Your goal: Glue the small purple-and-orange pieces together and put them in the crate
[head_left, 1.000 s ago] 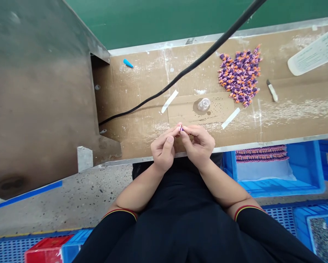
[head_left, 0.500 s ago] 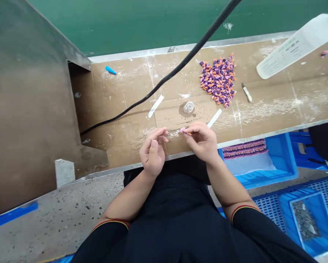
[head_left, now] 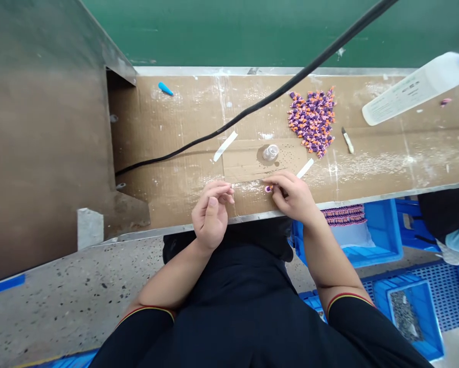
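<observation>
A small pink, purple and orange piece (head_left: 268,188) is pinched in the fingertips of the right grip (head_left: 291,197), just above the table (head_left: 176,204) near its front edge. Its long axis lies roughly level, pointing left, though it is too small to read exactly. The left grip (head_left: 210,217), loosely curled and holding nothing visible, stands apart. Beyond lie a clear vial (head_left: 270,152), two white strips (head_left: 225,146), and a heap of like pieces (head_left: 312,122).

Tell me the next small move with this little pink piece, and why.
Probably bring your left hand across to steady the small pink piece, since only your right hand is pinching it, while the left sits apart, apparently holding nothing.
</observation>
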Demonstrator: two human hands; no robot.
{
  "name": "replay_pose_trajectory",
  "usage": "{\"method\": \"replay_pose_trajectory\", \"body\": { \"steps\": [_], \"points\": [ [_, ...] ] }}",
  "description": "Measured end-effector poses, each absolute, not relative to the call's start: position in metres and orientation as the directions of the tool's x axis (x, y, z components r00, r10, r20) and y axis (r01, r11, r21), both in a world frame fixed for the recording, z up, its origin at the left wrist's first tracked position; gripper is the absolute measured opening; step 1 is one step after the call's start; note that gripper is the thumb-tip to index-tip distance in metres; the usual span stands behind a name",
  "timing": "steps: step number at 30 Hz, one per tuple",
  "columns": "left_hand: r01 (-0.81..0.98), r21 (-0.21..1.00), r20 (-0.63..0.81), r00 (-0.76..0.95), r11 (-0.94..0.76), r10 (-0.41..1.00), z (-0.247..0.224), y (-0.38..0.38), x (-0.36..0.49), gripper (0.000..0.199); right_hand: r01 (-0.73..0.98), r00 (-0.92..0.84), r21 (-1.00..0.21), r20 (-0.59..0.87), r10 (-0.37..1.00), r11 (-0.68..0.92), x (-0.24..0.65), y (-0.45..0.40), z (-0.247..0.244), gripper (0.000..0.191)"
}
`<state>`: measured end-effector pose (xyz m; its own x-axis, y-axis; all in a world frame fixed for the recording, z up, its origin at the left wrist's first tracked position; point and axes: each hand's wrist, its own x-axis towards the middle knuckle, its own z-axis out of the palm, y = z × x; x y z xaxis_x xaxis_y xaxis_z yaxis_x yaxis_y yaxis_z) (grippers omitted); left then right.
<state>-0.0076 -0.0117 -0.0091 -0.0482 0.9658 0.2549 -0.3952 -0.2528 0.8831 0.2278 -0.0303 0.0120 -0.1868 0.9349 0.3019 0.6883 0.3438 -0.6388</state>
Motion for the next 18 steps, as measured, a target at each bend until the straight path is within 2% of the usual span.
{"method": "replay_pose_trajectory", "body": {
  "steps": [4, 9, 12, 13, 15, 17, 18],
  "points": [
    [-0.305, 0.894, 0.325, -0.067, -0.329, 0.943, -0.007, -0.02, -0.029, 0.029, 0.676, -0.108, -0.676, 0.302, 0.947, 0.293, 0.229, -0.041, 0.01, 0.034],
    [-0.238, 0.917, 0.314, -0.062, -0.32, 0.947, -0.006, -0.021, -0.04, 0.029, 0.695, -0.084, -0.658, 0.327, 0.941, 0.291, 0.217, -0.04, 0.01, 0.008],
    [-0.205, 0.918, 0.337, -0.052, -0.34, 0.94, -0.005, -0.02, -0.036, 0.029, 0.711, -0.029, -0.654, 0.339, 0.94, 0.258, 0.23, -0.053, 0.011, 0.01],
    [-0.193, 0.916, 0.348, -0.049, -0.351, 0.936, -0.005, -0.02, -0.034, 0.029, 0.725, 0.048, -0.658, 0.345, 0.937, 0.205, 0.241, -0.063, 0.011, 0.011],
    [-0.157, 0.92, 0.356, -0.04, -0.358, 0.934, -0.004, -0.016, -0.031, 0.029, 0.745, 0.31, -0.666, 0.367, 0.877, 0.015, 0.274, -0.094, 0.008, 0.013],
    [-0.101, 0.908, 0.399, -0.083, -0.406, 0.913, -0.002, -0.007, -0.029, 0.028, 0.694, 0.594, -0.674, 0.338, 0.73, -0.253, 0.311, -0.133, 0.0, 0.018],
    [-0.077, 0.896, 0.427, -0.129, -0.438, 0.895, 0.0, -0.001, -0.027, 0.028, 0.634, 0.699, -0.66, 0.267, 0.663, -0.403, 0.327, -0.153, -0.005, 0.02]
  ]
}}
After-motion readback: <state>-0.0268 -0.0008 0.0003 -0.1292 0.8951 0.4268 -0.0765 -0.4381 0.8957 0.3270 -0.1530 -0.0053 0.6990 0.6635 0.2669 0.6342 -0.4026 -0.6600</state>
